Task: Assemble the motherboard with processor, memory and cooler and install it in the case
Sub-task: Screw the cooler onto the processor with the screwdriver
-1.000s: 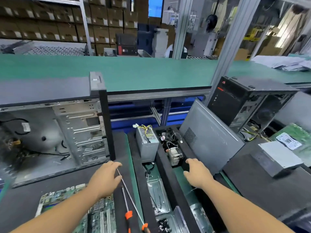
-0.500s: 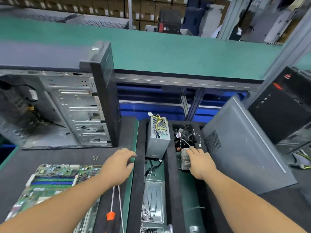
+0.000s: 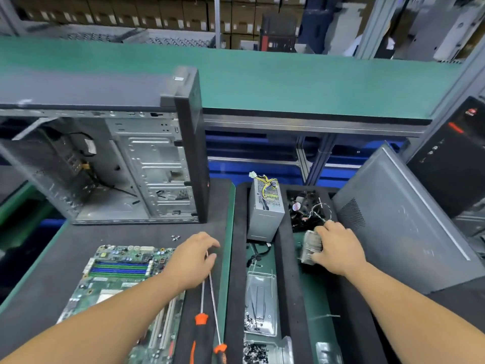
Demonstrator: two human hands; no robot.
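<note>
Silver metal fins of a processor cooler [image 3: 311, 246] sit in a black foam tray [image 3: 284, 264] on the right side of the desk [image 3: 141, 233], and the right hand [image 3: 338, 248] is on it, fingers curled round its far end and right side in what looks like a grip. The cooler's long axis runs away from the person, roughly in line with the right forearm. Its wires trail back toward a dark fan [image 3: 305, 208] just beyond it in the same tray. The motherboard [image 3: 123, 282] lies flat on the dark mat to the left, well apart from the cooler, with the tray's foam wall and a green strip between them. The left hand [image 3: 194, 258] hovers by the board's right edge, fingers loosely bent and holding nothing, above the shafts of two orange-handled screwdrivers [image 3: 203, 308]. The open computer case [image 3: 126, 169] stands upright behind the board. Judging from this, the cooler must travel left and slightly nearer to reach the board, and the right hand is the one placed to carry it.
</note>
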